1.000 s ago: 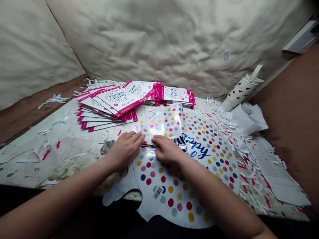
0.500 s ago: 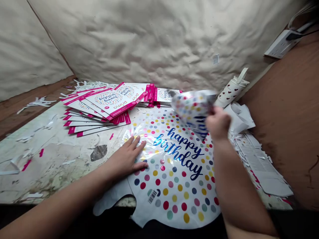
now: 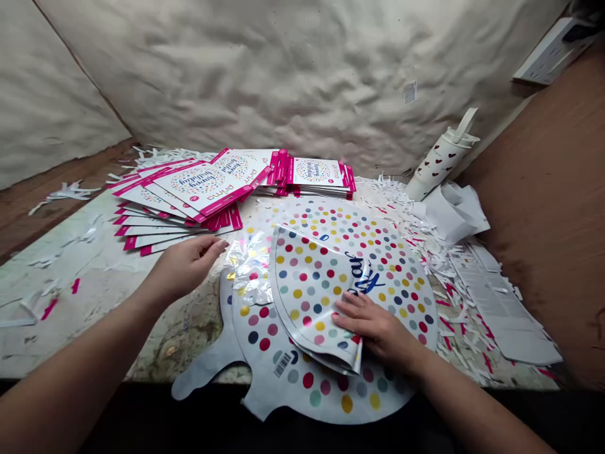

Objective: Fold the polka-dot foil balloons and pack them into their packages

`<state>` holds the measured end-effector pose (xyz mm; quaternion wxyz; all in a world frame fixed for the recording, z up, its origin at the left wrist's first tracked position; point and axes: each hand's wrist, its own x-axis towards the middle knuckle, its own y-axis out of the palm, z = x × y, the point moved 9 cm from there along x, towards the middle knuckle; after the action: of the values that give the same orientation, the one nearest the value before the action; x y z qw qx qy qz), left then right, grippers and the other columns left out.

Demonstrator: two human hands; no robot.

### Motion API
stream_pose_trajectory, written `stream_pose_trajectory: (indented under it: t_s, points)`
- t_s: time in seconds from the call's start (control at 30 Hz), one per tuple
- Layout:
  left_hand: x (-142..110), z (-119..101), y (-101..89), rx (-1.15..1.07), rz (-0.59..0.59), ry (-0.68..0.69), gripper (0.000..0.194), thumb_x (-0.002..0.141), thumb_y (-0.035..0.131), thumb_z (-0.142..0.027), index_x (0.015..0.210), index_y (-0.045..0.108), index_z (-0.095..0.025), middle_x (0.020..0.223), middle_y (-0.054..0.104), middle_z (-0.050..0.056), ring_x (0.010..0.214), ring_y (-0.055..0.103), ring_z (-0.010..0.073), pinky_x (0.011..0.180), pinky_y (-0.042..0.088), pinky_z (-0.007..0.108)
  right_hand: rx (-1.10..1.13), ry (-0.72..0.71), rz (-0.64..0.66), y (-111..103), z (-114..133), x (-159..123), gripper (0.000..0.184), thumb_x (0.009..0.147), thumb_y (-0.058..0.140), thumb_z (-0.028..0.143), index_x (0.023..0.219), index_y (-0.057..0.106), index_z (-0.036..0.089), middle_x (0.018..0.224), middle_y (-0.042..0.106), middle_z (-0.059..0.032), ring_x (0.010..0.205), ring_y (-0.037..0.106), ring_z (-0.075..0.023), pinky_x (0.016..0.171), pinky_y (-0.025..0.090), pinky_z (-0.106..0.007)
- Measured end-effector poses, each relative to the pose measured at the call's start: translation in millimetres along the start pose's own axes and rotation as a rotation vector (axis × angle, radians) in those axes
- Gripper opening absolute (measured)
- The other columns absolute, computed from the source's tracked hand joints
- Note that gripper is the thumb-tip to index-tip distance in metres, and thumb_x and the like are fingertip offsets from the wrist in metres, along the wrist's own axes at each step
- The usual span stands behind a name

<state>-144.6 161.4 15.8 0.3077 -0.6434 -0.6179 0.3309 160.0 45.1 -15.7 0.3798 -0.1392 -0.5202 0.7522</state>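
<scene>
A round foil balloon [image 3: 401, 252], flat and printed with coloured dots, lies at the table's front edge, its tail pointing lower left. On top of it rests a folded foil balloon [image 3: 307, 271] with the same dots. My right hand [image 3: 378, 325] lies on its lower right part with fingers stretched out. A shiny clear plastic bag [image 3: 253, 268] spreads over the left side. My left hand [image 3: 191, 261] is closed in a pinch at the bag's left edge. Most of the "happy birthday" lettering is covered.
Printed cardboard packs [image 3: 208, 189] are fanned at the back left, beside a smaller pack stack [image 3: 321, 176]. A white tumbler with hearts [image 3: 442, 164] stands at the back right near crumpled paper [image 3: 456, 211]. Paper shreds [image 3: 432, 265] and flat card [image 3: 510, 309] lie at right.
My right hand has come down from the upper right, and the folded balloon now lies on the flat one. My left hand has lifted off the flat balloon, moved left and closed.
</scene>
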Motion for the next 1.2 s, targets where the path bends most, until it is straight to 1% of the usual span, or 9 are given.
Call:
stream_pose_trajectory:
  t_s: [0.17, 0.33, 0.43, 0.6, 0.73, 0.83, 0.9, 1.03, 1.2]
  points:
    - [29.9, 3.5, 46.3, -0.631, 0.16, -0.292, 0.04, 0.072, 0.059, -0.052, 0.075, 0.067, -0.013, 0.07, 0.068, 0.006, 0.065, 0.062, 0.0156, 0.064, 0.051, 0.024, 0.062, 0.025, 0.109, 21.1, -12.5, -9.0, 0.039, 0.09, 0.044, 0.018, 0.127, 0.051, 0.028, 0.134, 0.048, -0.0057, 0.129, 0.036, -0.0243, 0.106, 0.031, -0.05]
    - [58.1, -28.0, 83.2, -0.742, 0.282, -0.377, 0.049, 0.073, 0.057, -0.058, 0.066, 0.064, -0.011, 0.065, 0.066, 0.011, 0.056, 0.063, 0.0175, 0.053, 0.053, 0.027, 0.073, 0.024, 0.132, 19.4, -9.8, -6.2, 0.039, 0.09, 0.043, 0.016, 0.126, 0.052, 0.026, 0.134, 0.047, -0.0065, 0.13, 0.035, -0.0248, 0.106, 0.029, -0.051]
    - [60.7, -40.3, 98.3, -0.774, 0.356, -0.392, 0.03, 0.065, 0.073, -0.037, 0.074, 0.065, -0.01, 0.074, 0.068, 0.014, 0.064, 0.066, 0.0231, 0.057, 0.056, 0.034, 0.107, 0.018, 0.135, 19.2, -9.8, -6.7, 0.038, 0.09, 0.043, 0.017, 0.125, 0.053, 0.026, 0.133, 0.048, -0.0063, 0.13, 0.035, -0.0245, 0.106, 0.029, -0.051]
    - [64.7, -22.6, 74.0, -0.733, 0.09, -0.353, 0.037, 0.068, 0.066, -0.009, 0.104, 0.059, -0.014, 0.108, 0.064, 0.012, 0.088, 0.065, 0.0187, 0.077, 0.054, 0.03, 0.178, -0.005, 0.137, 16.9, -11.7, -7.6, 0.037, 0.091, 0.042, 0.018, 0.125, 0.054, 0.024, 0.131, 0.051, -0.0056, 0.13, 0.036, -0.0223, 0.108, 0.027, -0.048]
    - [52.9, -63.6, 48.1, -0.418, -0.107, 0.139, 0.034, 0.077, 0.059, -0.019, 0.11, 0.059, -0.02, 0.121, 0.058, 0.007, 0.108, 0.056, 0.0189, 0.096, 0.043, 0.034, 0.217, -0.024, 0.145, 14.6, -13.2, -7.3, 0.034, 0.091, 0.041, 0.02, 0.121, 0.057, 0.023, 0.13, 0.053, -0.0054, 0.13, 0.036, -0.0206, 0.109, 0.025, -0.045]
    - [-1.9, -146.5, 104.4, 0.024, 0.226, 0.881, 0.034, 0.085, 0.045, -0.024, 0.117, 0.058, -0.021, 0.126, 0.057, 0.006, 0.119, 0.049, 0.0194, 0.103, 0.035, 0.036, 0.222, -0.031, 0.168, 14.7, -13.3, -7.1, 0.034, 0.091, 0.042, 0.02, 0.121, 0.057, 0.024, 0.131, 0.052, -0.0058, 0.13, 0.035, -0.0203, 0.11, 0.023, -0.044]
    - [-33.9, -166.0, 148.7, 0.232, 0.441, 1.095, 0.042, 0.09, 0.037, -0.028, 0.131, 0.045, -0.022, 0.14, 0.042, 0.006, 0.131, 0.034, 0.0194, 0.109, 0.024, 0.039, 0.217, -0.034, 0.178, 15.2, -13.0, -7.2, 0.034, 0.091, 0.042, 0.02, 0.121, 0.057, 0.024, 0.131, 0.052, -0.0059, 0.131, 0.034, -0.0202, 0.11, 0.022, -0.044]
    - [-27.2, -164.5, 186.4, 0.44, 0.469, 0.986, 0.066, 0.089, 0.032, -0.055, 0.143, 0.021, -0.02, 0.149, 0.021, 0.008, 0.138, 0.015, 0.0281, 0.11, 0.007, 0.051, 0.218, -0.04, 0.164, 16.2, -12.5, -7.6, 0.034, 0.091, 0.042, 0.019, 0.12, 0.058, 0.024, 0.131, 0.052, -0.0061, 0.131, 0.033, -0.0197, 0.111, 0.02, -0.043]
    - [7.5, -149.8, 180.1, 0.5, 0.396, 0.738, 0.066, 0.088, 0.027, -0.061, 0.143, 0.023, -0.025, 0.151, 0.016, 0.008, 0.138, 0.009, 0.034, 0.105, 0.012, 0.058, 0.267, -0.001, 0.178, 14.0, -13.8, -8.0, 0.036, 0.087, 0.045, 0.014, 0.12, 0.058, 0.023, 0.132, 0.05, -0.0056, 0.132, 0.032, -0.0198, 0.111, 0.018, -0.044]
